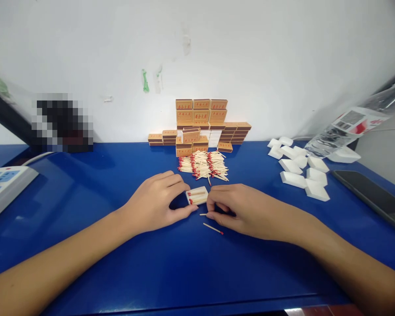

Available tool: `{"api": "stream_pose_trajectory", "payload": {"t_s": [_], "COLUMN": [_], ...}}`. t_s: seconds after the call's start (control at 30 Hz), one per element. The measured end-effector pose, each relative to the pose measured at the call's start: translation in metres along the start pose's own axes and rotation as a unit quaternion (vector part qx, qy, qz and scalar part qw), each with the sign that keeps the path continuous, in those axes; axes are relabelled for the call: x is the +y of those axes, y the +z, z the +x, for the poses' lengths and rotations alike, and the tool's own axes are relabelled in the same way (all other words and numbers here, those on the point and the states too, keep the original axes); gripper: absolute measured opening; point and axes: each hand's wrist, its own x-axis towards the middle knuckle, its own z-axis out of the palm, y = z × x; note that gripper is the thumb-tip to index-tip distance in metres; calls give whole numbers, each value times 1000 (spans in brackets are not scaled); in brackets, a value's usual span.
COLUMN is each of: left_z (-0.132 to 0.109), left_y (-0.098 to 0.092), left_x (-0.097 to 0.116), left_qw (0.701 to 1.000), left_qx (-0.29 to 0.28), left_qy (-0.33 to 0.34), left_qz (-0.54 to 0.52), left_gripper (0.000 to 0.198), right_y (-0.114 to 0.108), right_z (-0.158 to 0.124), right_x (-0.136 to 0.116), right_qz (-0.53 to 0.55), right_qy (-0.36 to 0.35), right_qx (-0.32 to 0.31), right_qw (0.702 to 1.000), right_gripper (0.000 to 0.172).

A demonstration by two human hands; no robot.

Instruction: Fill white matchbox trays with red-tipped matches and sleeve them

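A small white matchbox tray (202, 190) with several red-tipped matches in it lies on the blue table. My left hand (161, 199) grips its left end between thumb and fingers. Just right of the tray, my right hand (228, 204) pinches a match (203, 214), whose pale end sticks out to the left; its other end is hidden by the fingers. Another loose match (213, 228) lies on the table below that hand, red head to the right. Beyond the tray is a heap of matches (202, 164) in three rough bunches.
Matchboxes (201, 116) are stacked against the white wall behind the heap. White paper trays (292, 177) lie scattered at right, near a leaning plastic bottle (349, 120) and a dark phone (371, 195). A white power strip (11, 188) sits at left.
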Motion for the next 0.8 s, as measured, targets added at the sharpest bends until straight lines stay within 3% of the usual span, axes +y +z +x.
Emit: {"api": "stream_pose_trajectory", "payload": {"t_s": [0.13,0.33,0.63,0.8], "left_z": [-1,0,0,1], "left_y": [0,0,0,-2], "left_x": [0,0,0,1], "left_qw": [1000,1000,1000,1000], "left_qx": [-1,-6,-2,-5], "left_qy": [-2,-6,4,4], "left_qz": [0,-2,-5,-5], "left_gripper": [29,26,27,28], "right_y": [-2,1,-7,-13], "right_z": [-3,-7,-9,-10], "right_x": [-3,-10,6,9], "right_qz": [10,29,26,19], "right_qy": [9,11,6,23], "right_qx": [-20,-34,-37,-55], "right_qw": [1000,999,999,998], "right_gripper": [20,16,10,18]}}
